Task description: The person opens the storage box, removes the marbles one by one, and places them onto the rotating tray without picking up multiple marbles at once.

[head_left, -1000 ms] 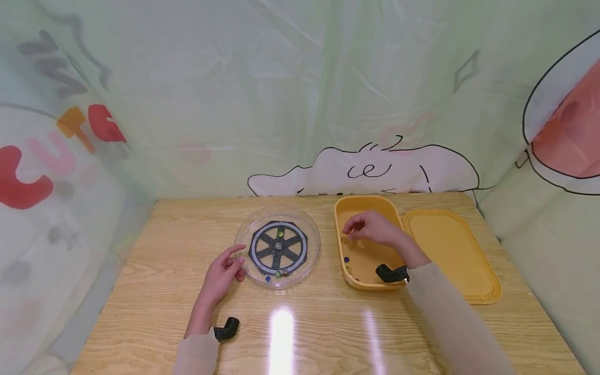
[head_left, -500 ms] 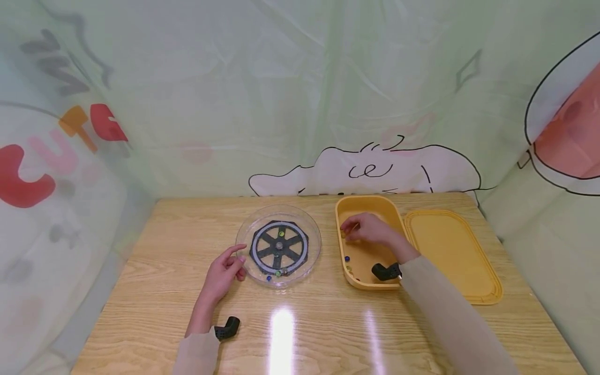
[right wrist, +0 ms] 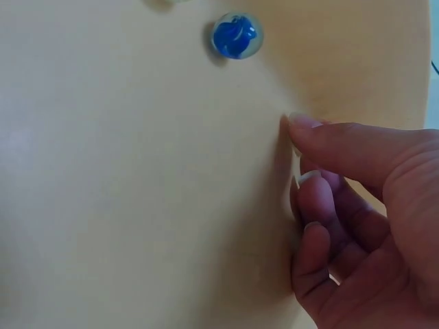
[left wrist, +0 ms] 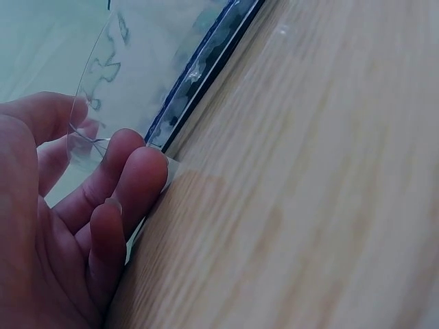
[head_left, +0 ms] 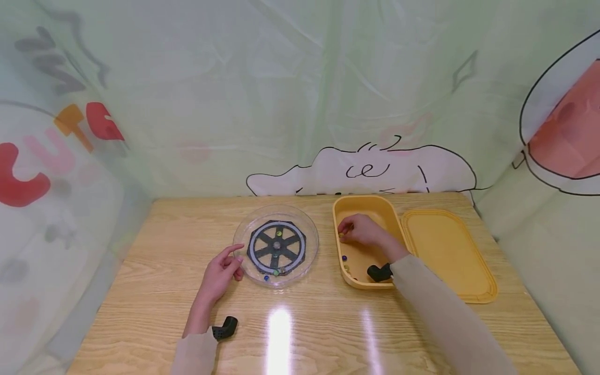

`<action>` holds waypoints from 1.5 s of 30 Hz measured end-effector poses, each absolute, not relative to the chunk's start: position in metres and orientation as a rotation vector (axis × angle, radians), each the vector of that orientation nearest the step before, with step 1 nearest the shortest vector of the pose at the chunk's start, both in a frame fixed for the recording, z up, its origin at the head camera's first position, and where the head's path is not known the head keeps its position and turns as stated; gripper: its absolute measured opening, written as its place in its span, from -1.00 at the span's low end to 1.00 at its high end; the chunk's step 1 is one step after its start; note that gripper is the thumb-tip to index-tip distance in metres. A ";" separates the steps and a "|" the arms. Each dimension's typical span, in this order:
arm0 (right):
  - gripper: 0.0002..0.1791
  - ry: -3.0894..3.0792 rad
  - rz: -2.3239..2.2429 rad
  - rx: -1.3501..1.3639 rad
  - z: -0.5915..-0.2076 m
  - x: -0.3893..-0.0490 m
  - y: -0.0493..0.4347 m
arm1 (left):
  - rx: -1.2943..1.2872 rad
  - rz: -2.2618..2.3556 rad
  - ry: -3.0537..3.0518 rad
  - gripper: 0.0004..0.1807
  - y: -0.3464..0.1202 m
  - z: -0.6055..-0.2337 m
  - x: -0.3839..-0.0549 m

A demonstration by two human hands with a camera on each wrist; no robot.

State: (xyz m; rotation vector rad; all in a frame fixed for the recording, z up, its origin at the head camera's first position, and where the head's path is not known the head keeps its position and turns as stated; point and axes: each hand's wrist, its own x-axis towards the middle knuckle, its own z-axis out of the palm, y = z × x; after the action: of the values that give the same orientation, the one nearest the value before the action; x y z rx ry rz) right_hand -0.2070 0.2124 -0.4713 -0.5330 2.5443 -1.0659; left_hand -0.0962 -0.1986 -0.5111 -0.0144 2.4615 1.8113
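Along the left wall of the yellow box [head_left: 365,204], a small yellowish marble [head_left: 341,235] sits right at the fingertips of my right hand [head_left: 362,229], which is much the nearer of my two. In the close view my thumb lies over bent fingers against the wall, but the tips hide what is between them, so I cannot tell whether they pinch the marble or only touch it. Toward me from those fingers, on the floor of the box, lies a blue marble [right wrist: 236,34], clear glass with a blue swirl inside, and beyond it another yellowish one [head_left: 346,267].

The box is smooth and matte, with rounded corners, its long axis running away from me. To its left, across a strip of worktop [head_left: 323,333], stands the clear dish [head_left: 311,245], round and shallow, shiny as plastic or glass. In it I see a dark six-spoked wheel shape [head_left: 296,240] with a pale ring, and several marbles [head_left: 266,278]. My left hand [head_left: 219,273] holds the dish's near-left rim, one fingertip inside the transparent wall and bent fingers outside. Just right of the box lies the flat yellow lid [head_left: 445,255]. The worktop is pale, glossy, streaked wood grain; behind it hangs a creased, printed sheet [head_left: 225,130].
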 end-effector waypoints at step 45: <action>-0.80 2.637 -1.270 -0.566 -0.420 -0.177 0.189 | -0.008 1.797 2.494 -0.63 -0.199 -0.513 -0.096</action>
State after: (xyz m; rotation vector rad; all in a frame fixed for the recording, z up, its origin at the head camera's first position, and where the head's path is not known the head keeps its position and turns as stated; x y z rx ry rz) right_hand -0.1772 0.1890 -0.4196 -0.5660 2.6367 -1.2705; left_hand -0.0956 -0.1986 -0.5128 -0.0077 2.4944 1.7967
